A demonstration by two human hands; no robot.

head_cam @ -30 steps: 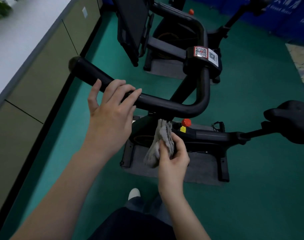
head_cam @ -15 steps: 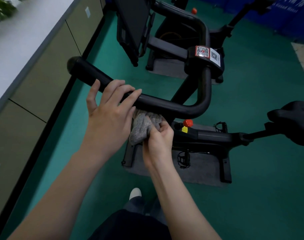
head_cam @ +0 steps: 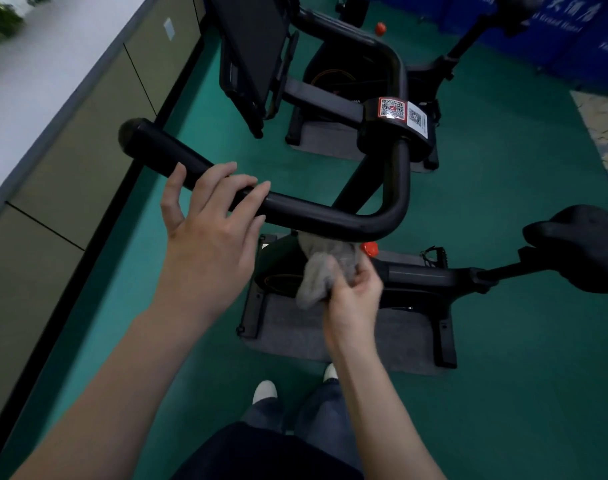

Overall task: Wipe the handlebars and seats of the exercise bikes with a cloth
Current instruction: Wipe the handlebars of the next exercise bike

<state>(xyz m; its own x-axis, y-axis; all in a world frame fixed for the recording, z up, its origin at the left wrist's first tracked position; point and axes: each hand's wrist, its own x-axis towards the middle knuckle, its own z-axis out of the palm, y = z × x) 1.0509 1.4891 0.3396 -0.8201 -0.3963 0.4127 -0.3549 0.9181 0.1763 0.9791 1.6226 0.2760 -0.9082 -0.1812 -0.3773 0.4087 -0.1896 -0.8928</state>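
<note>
Handlebar [head_cam: 313,216] is touched by left hand [head_cam: 209,244], fingers straight. Cloth [head_cam: 323,268] is gripped in right hand [head_cam: 356,299] beneath. Seat [head_cam: 586,247] at 3 o'clock is judged unwiped.

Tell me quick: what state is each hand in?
Left hand: open, fingers resting straight on the handlebar.
Right hand: closed around the cloth, just below the handlebar.

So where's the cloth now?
In the head view, the grey cloth is bunched in the right hand, just under the handlebar, beside the red knob.
</note>
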